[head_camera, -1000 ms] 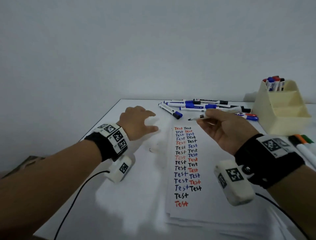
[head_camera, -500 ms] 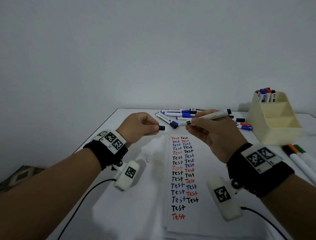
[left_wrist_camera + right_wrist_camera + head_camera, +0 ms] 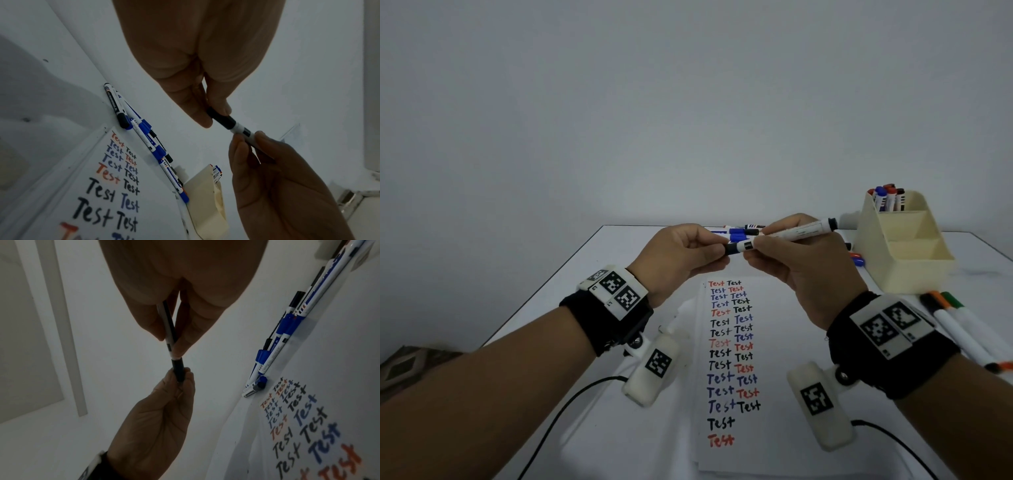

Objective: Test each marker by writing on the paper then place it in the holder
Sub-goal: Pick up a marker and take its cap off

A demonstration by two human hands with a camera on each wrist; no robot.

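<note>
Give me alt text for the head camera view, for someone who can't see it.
Two hands meet above a paper covered in rows of the word Test: the left hand pinches the black cap on a marker that the right hand holds. More markers lie on the table behind them, and a cream holder at right holds several.

Your left hand (image 3: 681,255) pinched the black cap (image 3: 732,248) on the marker (image 3: 796,233) your right hand (image 3: 796,270) gripped above the paper (image 3: 774,342).
</note>
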